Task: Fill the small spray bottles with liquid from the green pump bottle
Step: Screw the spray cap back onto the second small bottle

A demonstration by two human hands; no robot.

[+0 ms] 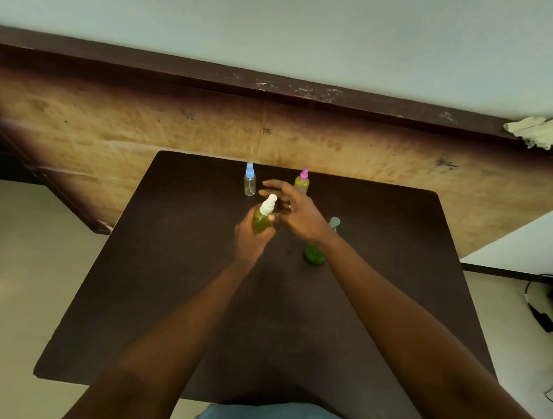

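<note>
Left hand (249, 242) grips white-capped spray bottle (261, 221), seemingly filled green.

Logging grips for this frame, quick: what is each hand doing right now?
Left hand: grips the white-capped spray bottle.
Right hand: open, fingers spread, holding nothing.

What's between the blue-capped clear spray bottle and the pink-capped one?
Head view: only the open right hand's fingertips reach into that gap, between the clear blue-capped spray bottle and the pink-capped spray bottle of green liquid. No other thing stands there.
</note>
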